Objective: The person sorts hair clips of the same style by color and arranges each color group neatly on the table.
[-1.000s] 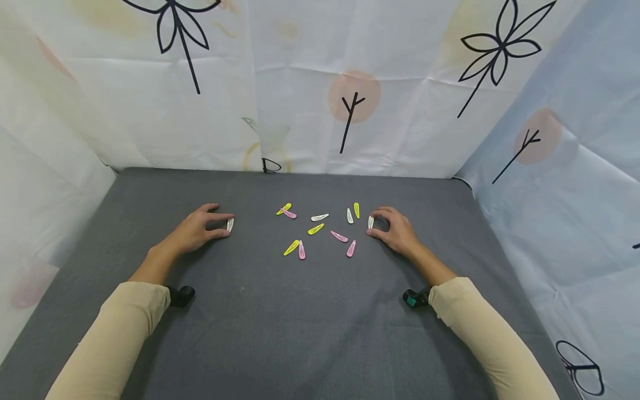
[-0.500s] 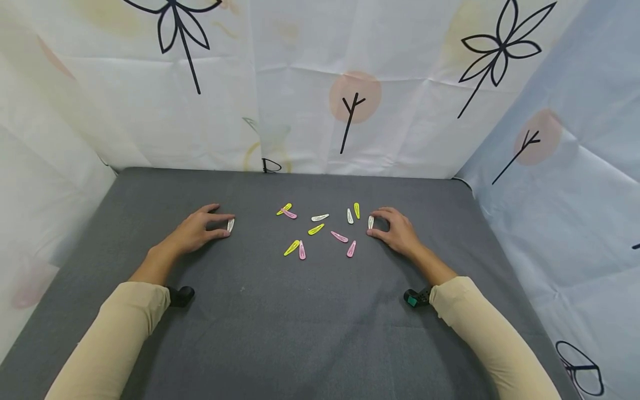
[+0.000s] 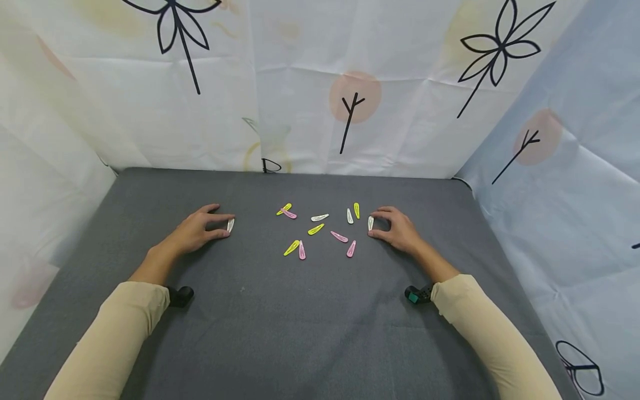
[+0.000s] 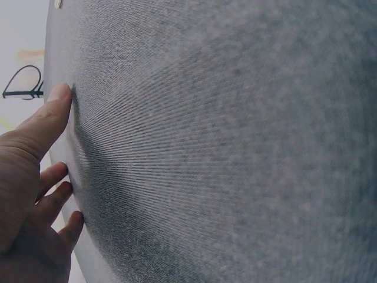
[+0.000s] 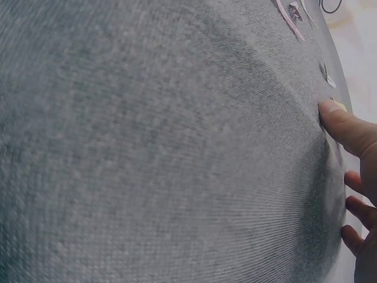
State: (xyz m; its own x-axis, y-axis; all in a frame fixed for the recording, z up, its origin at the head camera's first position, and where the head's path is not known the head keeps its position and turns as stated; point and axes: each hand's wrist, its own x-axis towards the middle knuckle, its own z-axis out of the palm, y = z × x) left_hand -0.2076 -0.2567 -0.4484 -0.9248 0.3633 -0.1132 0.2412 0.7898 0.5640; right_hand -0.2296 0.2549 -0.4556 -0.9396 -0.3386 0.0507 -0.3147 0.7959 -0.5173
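My left hand (image 3: 192, 230) rests low over the grey cloth, thumb and index finger at the two ends of a white hair clip (image 3: 230, 225). On the other side, my right hand (image 3: 398, 230) pinches a second white hair clip (image 3: 370, 223) in the same way, end to end. Both wrist views show the left thumb (image 4: 50, 121) and the right thumb (image 5: 344, 124) down at the cloth, the pinched clips hidden there. Nearest to the right hand lie a yellow hair clip (image 3: 356, 210) and a loose white hair clip (image 3: 350, 216).
Several pink and yellow clips are scattered between the hands, among them a pink clip (image 3: 288, 213) crossing a yellow one (image 3: 280, 211). Another white clip (image 3: 320, 217) lies mid-table. Printed fabric (image 3: 300, 111) walls the grey table (image 3: 300, 333) at the back and sides.
Both hands keep their places with the white hair clips; the right hand and forearm have shifted only very slightly to the right. The loose clips lie as before.
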